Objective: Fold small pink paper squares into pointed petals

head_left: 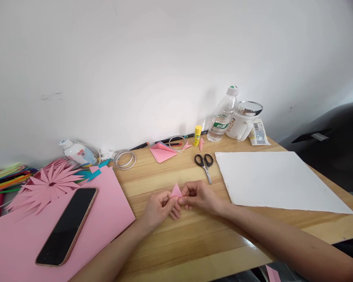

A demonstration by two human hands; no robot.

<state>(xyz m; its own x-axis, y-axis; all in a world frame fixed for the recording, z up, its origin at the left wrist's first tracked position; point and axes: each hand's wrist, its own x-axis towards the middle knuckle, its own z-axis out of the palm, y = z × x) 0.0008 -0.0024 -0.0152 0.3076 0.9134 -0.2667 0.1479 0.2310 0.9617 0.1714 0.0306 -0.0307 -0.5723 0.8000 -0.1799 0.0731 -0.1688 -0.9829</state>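
Observation:
Between my two hands is a small folded piece of pink paper (176, 190), its pointed tip turned away from me. My left hand (161, 206) pinches it from the left, thumb on top. From the right, the thumb and fingertips of my right hand (196, 196) close on its lower edge. The fingers hide the bottom of the paper. Just beyond my right hand lie black-handled scissors (205, 166), blades toward me. Farther back sit a stack of pink paper pieces (162, 152), a yellow glue stick (197, 136) and a small pink folded piece (201, 144).
A phone (67, 227) rests on large pink paper (111, 219) at left, near pink folded stars (51, 184) and a white bottle (78, 152). A white board (276, 180) lies at right. Behind stand a water bottle (223, 115) and a mug (242, 123); tape rolls (125, 159) lie near the wall.

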